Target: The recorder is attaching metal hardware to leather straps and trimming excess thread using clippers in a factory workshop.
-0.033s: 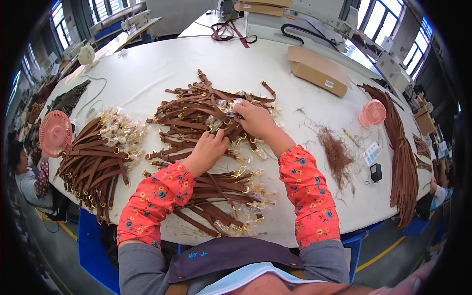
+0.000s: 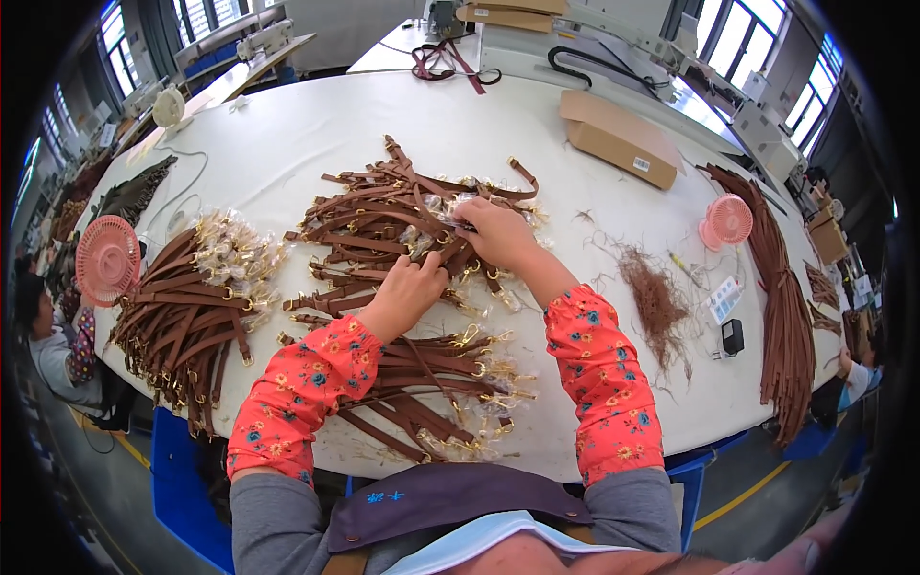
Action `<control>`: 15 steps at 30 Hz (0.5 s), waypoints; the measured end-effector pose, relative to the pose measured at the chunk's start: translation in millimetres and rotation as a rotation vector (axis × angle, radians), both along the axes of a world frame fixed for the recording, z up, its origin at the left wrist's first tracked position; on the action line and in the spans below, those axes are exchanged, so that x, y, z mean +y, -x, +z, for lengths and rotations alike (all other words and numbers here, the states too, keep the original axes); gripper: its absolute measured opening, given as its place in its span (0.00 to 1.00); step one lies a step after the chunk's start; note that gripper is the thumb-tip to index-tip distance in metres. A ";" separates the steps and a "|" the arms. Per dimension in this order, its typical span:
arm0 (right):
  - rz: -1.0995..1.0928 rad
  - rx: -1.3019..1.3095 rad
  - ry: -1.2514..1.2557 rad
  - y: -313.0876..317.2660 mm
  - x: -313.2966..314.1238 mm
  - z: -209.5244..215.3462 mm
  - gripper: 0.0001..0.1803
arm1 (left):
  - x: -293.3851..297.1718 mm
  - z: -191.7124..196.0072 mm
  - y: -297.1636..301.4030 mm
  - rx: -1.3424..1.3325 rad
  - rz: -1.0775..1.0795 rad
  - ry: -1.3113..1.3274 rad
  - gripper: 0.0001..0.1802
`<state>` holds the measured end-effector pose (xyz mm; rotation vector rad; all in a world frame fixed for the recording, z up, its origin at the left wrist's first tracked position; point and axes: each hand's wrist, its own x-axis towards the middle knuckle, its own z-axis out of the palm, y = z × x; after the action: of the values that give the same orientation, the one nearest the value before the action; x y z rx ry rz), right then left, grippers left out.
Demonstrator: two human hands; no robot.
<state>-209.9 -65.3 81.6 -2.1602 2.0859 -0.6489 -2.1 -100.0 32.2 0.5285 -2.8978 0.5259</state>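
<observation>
Near the middle of a broad white surface (image 2: 517, 115), flat brown straps with gold-coloured metal buckles (image 2: 359, 206) lie in a loose heap, most of them pointing left to right, with crinkled clear plastic wrapping (image 2: 437, 208) among their right-hand ends. Over the right part of this heap, both bare hands work close together. The right hand (image 2: 498, 237) is partly closed, its fingers bent down beside the plastic; whether it grips a strap cannot be told. The left hand (image 2: 407, 292) is loosely curled, fingertips at the heap's near right side, and its hold is likewise unclear. Red flower-patterned sleeve covers (image 2: 604, 383) clothe both forearms.

Just nearer the person lies a smaller group of similar brown straps (image 2: 417, 383), partly behind the left forearm. Farther left sits another pile of brown straps (image 2: 177, 311), its plastic-wrapped gold fittings bunched at the upper right, with a round pink fan (image 2: 107, 261) beside it. To the right, a tangle of fine brown threads (image 2: 654, 297) lies on the surface, then a small black box (image 2: 732, 335), a second pink fan (image 2: 728, 219) and a long bundle of brown strips (image 2: 781, 316). Beyond the threads rests an open cardboard box (image 2: 618, 151).
</observation>
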 end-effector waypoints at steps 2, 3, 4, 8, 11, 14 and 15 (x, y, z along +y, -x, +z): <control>0.014 -0.051 0.027 2.4 6.5 1.3 0.12 | -2.6 6.5 0.6 0.098 -0.101 -0.024 0.10; 0.045 -0.112 0.102 5.8 10.5 0.7 0.12 | -4.7 9.5 -0.9 0.194 -0.199 -0.050 0.08; 0.071 -0.171 0.177 10.9 17.1 1.0 0.11 | -4.7 18.0 -1.9 0.196 -0.205 -0.050 0.08; 0.154 -0.702 0.071 11.7 42.4 -9.0 0.10 | 0.6 45.8 -24.5 0.457 -0.368 -0.094 0.07; 0.114 -1.174 -0.008 -15.0 57.5 -30.4 0.09 | 1.9 42.6 -23.2 0.546 -0.432 -0.129 0.09; 0.092 -1.500 -0.182 -28.1 68.3 -43.5 0.09 | 9.3 41.1 -4.8 0.748 -0.384 -0.170 0.25; 0.086 -1.567 -0.169 -31.4 68.5 -47.3 0.08 | 6.9 41.6 -2.7 0.663 -0.366 -0.226 0.31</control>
<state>-178.4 3.1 34.3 -0.8708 1.0410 -1.3907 0.6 -93.1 73.8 0.1402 -2.3302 -0.0372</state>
